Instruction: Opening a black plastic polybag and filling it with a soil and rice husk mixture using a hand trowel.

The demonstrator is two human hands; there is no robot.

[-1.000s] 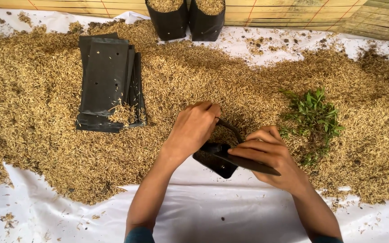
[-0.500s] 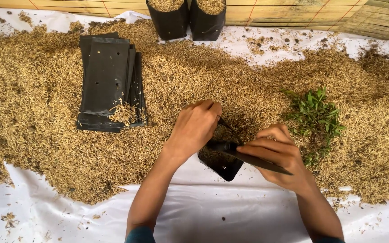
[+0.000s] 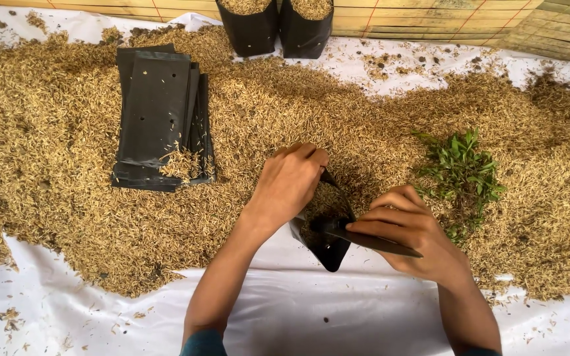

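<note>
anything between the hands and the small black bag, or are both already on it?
Nothing visible in the way. The right hand grips the small black bag at its rim, and the left hand is at the bag's mouth, cupped over the husks. The stack of flat black bags lies apart, off to the left.

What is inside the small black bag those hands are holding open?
Pale husks show in the mouth of the small black bag, held open by the right hand while the left hand cups over it. The left hand hides part of the mouth; how full it is cannot be seen.
</note>
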